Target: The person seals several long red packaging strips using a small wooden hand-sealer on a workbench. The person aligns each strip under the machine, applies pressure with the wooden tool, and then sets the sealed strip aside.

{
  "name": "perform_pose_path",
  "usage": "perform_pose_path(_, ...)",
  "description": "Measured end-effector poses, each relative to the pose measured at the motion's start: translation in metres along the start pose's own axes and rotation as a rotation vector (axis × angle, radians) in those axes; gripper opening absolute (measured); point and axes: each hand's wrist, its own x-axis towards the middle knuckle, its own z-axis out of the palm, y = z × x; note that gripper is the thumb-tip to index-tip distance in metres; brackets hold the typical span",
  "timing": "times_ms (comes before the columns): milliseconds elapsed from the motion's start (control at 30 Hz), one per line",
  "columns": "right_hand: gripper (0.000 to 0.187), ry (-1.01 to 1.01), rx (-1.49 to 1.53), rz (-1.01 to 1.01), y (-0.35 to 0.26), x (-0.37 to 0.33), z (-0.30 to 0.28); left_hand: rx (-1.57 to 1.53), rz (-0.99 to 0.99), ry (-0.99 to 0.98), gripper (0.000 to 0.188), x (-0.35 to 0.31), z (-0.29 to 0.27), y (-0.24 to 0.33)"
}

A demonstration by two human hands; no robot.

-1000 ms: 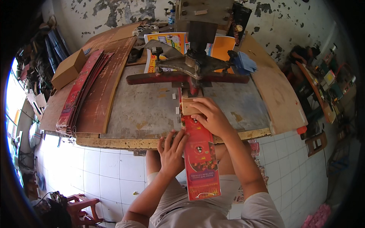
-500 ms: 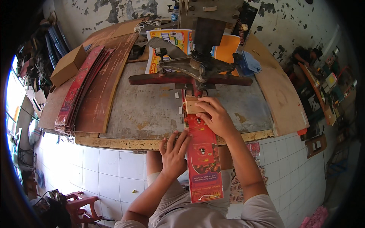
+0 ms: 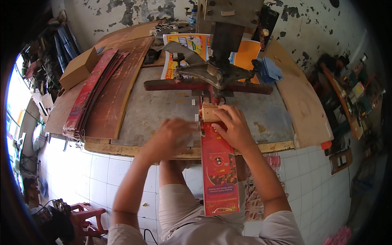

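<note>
A long red printed strip [image 3: 220,167] lies under the press [image 3: 216,73], its near end hanging past the table edge over my lap. On its far part sits a small pale wooden block [image 3: 210,113], just in front of the press's red crossbar. My right hand [image 3: 234,128] grips the block's right side with bent fingers, the thumb lower down by the strip. My left hand [image 3: 173,136] is raised left of the strip, smeared by motion, so its fingers cannot be made out. Two small white pieces [image 3: 197,117] lie on the metal tabletop beside the strip.
A stack of red printed strips [image 3: 90,94] lies on the brown board at left, next to a cardboard box [image 3: 81,68]. Printed sheets [image 3: 171,69] and a blue bundle [image 3: 271,69] lie behind the press. A red stool [image 3: 87,218] stands at lower left.
My left hand has lifted off the strip's left edge and moved up and left. My right hand stays on the wooden block. The view has shifted slightly.
</note>
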Motion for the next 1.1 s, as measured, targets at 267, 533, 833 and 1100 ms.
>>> perform_pose_path(267,0.046,-0.003,-0.015,0.002,0.002,0.0,0.003,0.223,0.028,0.075,0.06,0.06,0.019,-0.052)
perform_pose_path(533,0.044,-0.013,-0.008,0.007,0.004,-0.002,0.002,0.221,0.078,0.067,0.057,0.072,0.02,-0.058)
perform_pose_path(833,0.044,-0.007,0.05,0.019,0.002,-0.001,0.002,0.26,0.115,0.052,0.053,0.076,0.017,-0.066)
perform_pose_path(1100,0.045,-0.007,0.056,0.02,0.002,-0.001,0.002,0.264,0.101,0.062,0.054,0.078,0.019,-0.07)
